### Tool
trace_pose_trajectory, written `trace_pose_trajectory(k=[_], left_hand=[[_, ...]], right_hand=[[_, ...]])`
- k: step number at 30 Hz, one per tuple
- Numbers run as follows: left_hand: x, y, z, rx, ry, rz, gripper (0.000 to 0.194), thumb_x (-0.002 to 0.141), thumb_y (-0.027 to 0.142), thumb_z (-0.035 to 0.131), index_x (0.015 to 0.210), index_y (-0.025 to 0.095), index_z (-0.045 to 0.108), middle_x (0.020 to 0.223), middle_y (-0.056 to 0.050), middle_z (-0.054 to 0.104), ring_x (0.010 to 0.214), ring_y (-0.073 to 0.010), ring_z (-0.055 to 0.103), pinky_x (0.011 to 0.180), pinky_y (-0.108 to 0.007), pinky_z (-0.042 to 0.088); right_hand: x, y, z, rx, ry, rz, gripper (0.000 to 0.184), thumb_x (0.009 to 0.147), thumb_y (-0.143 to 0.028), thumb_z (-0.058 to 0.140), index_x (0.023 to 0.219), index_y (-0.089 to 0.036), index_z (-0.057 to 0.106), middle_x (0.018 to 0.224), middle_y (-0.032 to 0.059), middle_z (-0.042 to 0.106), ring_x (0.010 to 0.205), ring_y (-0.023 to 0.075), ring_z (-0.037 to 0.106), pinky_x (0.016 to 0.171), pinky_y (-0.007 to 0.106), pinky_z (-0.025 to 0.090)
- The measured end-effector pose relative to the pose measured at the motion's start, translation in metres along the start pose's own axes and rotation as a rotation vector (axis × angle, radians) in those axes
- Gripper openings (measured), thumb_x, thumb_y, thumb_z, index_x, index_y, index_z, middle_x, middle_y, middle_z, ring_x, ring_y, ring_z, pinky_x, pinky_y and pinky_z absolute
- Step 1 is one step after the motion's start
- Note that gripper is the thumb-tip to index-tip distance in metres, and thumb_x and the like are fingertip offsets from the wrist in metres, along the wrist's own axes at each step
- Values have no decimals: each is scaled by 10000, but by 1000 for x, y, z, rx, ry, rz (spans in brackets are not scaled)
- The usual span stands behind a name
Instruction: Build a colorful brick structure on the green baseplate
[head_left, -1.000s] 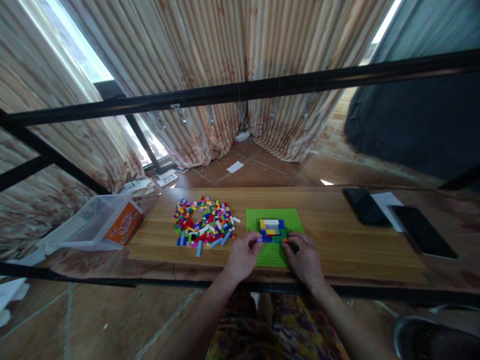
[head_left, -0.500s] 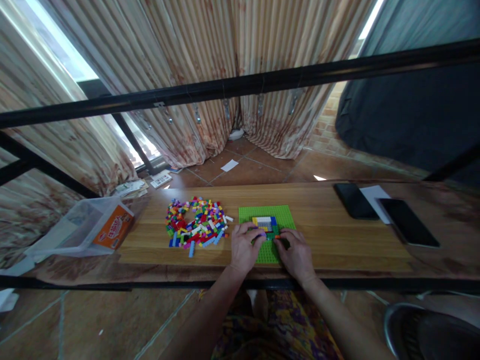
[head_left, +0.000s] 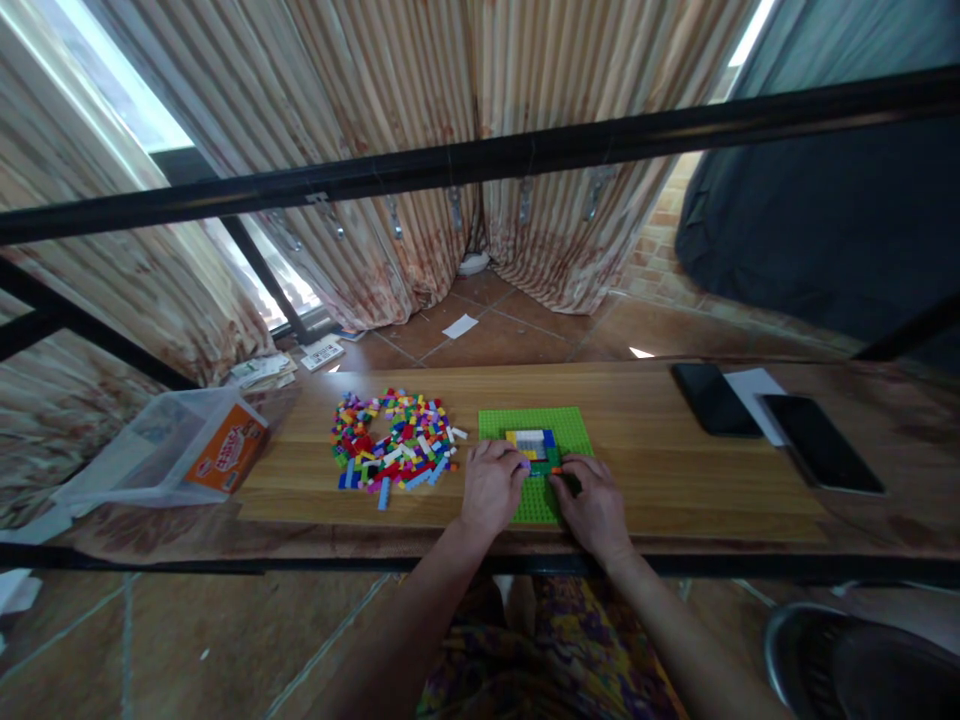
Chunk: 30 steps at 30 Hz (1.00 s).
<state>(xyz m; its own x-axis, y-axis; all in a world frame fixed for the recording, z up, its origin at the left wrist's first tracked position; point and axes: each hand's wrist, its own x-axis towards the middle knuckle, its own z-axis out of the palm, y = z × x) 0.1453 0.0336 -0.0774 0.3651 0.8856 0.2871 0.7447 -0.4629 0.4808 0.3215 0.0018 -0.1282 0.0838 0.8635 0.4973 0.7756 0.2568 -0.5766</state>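
A green studded baseplate (head_left: 540, 508) lies on the board in front of me. On it sits a low build of toy bricks (head_left: 531, 440) in white, yellow, blue and green. At the build's near left side, my left hand (head_left: 491, 487) pinches a small purple brick (head_left: 524, 464); its fingers cover that corner. My right hand (head_left: 592, 505) is closed at the near right corner, with a small orange brick (head_left: 556, 470) at its fingertips. Left of the plate spreads a pile of loose bricks (head_left: 401, 440) in many colours.
A clear plastic bin (head_left: 161, 440) with an orange label stands at the left end of the wooden board (head_left: 675, 490). Two dark flat devices, a phone (head_left: 715, 400) and a tablet (head_left: 821, 442), lie at the right with white paper. A black bar (head_left: 480, 158) crosses beyond the board.
My left hand has moved in over the build's near left corner with the purple brick. My right hand stays at the right corner with the orange brick. The view has shifted slightly.
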Motion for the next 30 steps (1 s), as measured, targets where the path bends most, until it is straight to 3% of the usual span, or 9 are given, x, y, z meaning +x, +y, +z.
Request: trace_pose_trajectory(k=[5,16,22,26,30], left_hand=[[-9,-2,9,-67,110,-103,138,863,291,631,960,287,730,1079,-13,634,1005,-191,518,925,-367,405],[-13,0,20,-151,178,-226,150,854,354,646,953,310,750,1012,-22,639,975,-189,542,886,-363,415],[-8,3,6,0,105,-128,139,858,329,629,944,306,735,1063,-25,623,1007,-216,510,892,-401,396],[4,12,-7,177,-41,51,126,854,221,579,846,214,705,999,-64,624,989,-242,507,869,-427,394],[15,18,-15,294,-183,140,122,823,170,559,818,164,681,919,-98,625,946,-258,518,840,-430,403]], right_hand=[[0,-1,0,-2,-1,5,151,874,-336,562,846,-204,630,990,110,656,938,253,582,828,426,493],[-1,0,0,-10,3,3,152,875,-338,556,852,-204,626,996,105,653,930,245,575,829,421,490],[-1,1,0,-30,-4,-6,161,879,-346,552,855,-205,624,991,104,653,932,247,569,828,419,490],[-1,2,0,-33,-12,-13,168,881,-349,550,851,-200,621,991,110,653,934,247,571,832,416,489],[-1,2,0,-27,-11,-24,140,875,-328,553,861,-206,621,992,106,655,935,250,579,829,423,492]])
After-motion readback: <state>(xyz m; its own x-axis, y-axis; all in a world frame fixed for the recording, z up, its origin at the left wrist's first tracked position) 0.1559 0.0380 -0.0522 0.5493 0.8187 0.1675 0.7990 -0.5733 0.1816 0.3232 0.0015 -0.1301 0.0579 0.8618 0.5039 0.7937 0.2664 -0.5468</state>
